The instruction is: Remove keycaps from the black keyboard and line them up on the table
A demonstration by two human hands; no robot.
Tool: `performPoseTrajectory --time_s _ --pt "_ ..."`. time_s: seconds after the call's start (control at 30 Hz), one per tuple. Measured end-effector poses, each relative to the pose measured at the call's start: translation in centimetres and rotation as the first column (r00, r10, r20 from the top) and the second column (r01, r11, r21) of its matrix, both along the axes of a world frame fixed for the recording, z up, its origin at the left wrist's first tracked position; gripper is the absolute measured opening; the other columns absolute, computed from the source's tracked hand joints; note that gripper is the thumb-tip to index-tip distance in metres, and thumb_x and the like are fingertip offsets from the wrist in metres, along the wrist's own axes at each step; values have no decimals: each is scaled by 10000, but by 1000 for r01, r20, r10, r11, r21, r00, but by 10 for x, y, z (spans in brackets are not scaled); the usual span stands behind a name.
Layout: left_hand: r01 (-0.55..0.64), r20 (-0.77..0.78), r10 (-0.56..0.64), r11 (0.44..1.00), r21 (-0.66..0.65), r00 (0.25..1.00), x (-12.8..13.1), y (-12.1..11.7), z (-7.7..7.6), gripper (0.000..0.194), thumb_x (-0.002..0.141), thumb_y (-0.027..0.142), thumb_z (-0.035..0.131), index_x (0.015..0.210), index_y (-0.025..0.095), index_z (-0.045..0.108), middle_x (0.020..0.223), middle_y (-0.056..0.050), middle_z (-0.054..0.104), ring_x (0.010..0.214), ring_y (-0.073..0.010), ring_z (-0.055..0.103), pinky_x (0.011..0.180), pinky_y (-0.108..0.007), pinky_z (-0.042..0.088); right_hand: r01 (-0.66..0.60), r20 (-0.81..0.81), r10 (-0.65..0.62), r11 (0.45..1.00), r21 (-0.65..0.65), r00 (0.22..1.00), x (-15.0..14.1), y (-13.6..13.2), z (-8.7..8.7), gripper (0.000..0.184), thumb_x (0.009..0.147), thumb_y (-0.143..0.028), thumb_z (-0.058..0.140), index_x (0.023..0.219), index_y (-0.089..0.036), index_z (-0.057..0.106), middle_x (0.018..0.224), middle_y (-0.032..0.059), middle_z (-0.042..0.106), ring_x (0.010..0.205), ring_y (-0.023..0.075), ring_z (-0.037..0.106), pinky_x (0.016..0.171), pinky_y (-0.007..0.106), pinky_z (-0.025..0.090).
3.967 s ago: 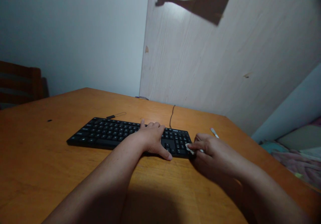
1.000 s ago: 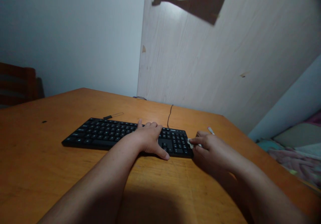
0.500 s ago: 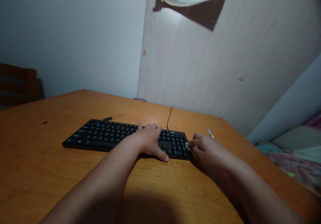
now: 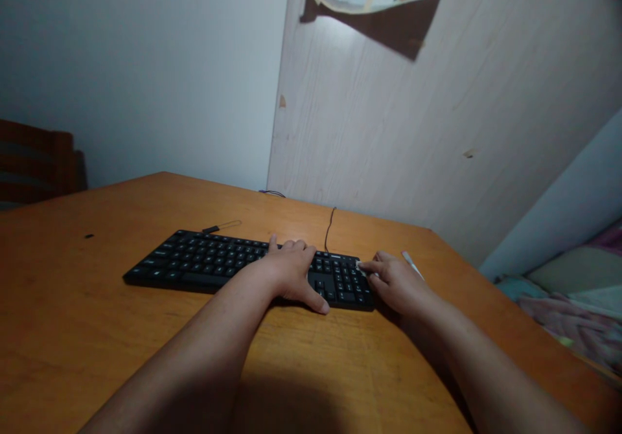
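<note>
A black keyboard (image 4: 204, 262) lies across the orange wooden table (image 4: 97, 330). My left hand (image 4: 291, 272) rests flat on its right-middle part, fingers over the keys and thumb along the front edge. My right hand (image 4: 396, 282) is at the keyboard's right end, fingers pinched on a small white wad (image 4: 360, 265) pressed against the far corner of the number pad. Its cable (image 4: 330, 223) runs back toward the wall.
A small white stick-like object (image 4: 412, 262) lies on the table just behind my right hand. A thin black tool (image 4: 221, 226) lies behind the keyboard. A dark wooden chair (image 4: 34, 162) stands at the left; bedding (image 4: 568, 298) shows at the right.
My right hand has slid the white wad from the keyboard's near right corner up along its right edge to the far corner. The left hand stays put on the keys.
</note>
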State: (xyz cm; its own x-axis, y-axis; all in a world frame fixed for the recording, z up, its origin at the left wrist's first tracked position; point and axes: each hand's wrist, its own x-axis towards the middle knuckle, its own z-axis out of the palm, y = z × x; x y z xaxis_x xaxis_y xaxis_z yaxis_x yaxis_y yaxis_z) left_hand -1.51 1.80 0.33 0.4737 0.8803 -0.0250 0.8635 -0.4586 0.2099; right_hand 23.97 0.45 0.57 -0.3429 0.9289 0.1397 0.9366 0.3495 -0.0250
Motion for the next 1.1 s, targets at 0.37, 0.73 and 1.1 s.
performPoseTrajectory --time_s 0.37,0.73,1.1 --pt "-5 -5 5 1000 -12 1000 -1 -1 0 1236 353 888 568 1380 220 399 1405 -166 427 1300 -421 310 1085 -636 -19 -14 16 15 1000 -24 1000 4 3 -3 318 871 -216 447 1031 -269 716 880 52 574 821 177 540 849 374 334" --pt "-3 -2 3 1000 -11 1000 0 1 -1 1195 381 866 577 1379 234 397 1404 -162 434 1304 -407 319 1093 -619 -16 -15 46 18 998 -59 999 3 1 4 308 863 -236 473 1049 -268 717 907 66 570 856 189 539 815 355 348" --pt "-13 7 14 1000 -23 1000 0 -3 3 1176 363 860 587 1351 245 420 1388 -153 451 1297 -399 338 1096 -622 -8 -17 5 17 1000 15 1000 -4 1 2 365 888 -219 440 1164 -285 670 922 68 572 872 195 527 788 333 338"
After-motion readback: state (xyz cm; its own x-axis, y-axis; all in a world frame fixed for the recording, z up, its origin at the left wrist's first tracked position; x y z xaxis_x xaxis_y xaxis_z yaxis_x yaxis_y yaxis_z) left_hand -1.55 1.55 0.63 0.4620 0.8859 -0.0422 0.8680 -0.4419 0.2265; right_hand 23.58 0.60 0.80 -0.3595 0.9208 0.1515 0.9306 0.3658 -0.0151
